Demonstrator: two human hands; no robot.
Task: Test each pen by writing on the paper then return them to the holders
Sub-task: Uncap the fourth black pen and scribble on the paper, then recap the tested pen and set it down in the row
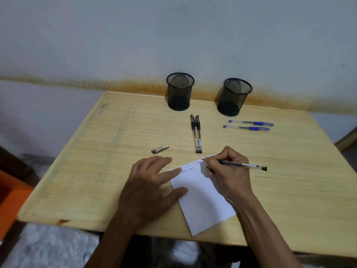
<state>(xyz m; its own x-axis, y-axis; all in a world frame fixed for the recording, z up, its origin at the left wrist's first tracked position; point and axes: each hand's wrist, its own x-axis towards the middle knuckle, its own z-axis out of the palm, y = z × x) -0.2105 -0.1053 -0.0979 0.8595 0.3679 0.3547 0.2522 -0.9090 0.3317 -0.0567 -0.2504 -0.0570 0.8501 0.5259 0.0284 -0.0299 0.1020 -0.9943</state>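
My right hand (pixel 226 171) grips a black pen (pixel 245 165), its tip down on the top edge of the white paper (pixel 201 200), where a short line of writing shows. My left hand (pixel 150 182) lies flat with fingers spread, pressing the paper's left edge. A loose pen cap (pixel 160 149) lies on the table beyond my left hand. Two capped black pens (pixel 196 133) lie side by side in the middle. Two blue pens (pixel 249 126) lie to the right. Two black mesh holders (pixel 180 91) (pixel 234 96) stand at the back, nothing showing in them.
The wooden table (pixel 96 161) stands against a grey wall with a rusty stain. An orange object (pixel 11 198) sits on the floor at the left. A door frame edge (pixel 347 140) shows at the right.
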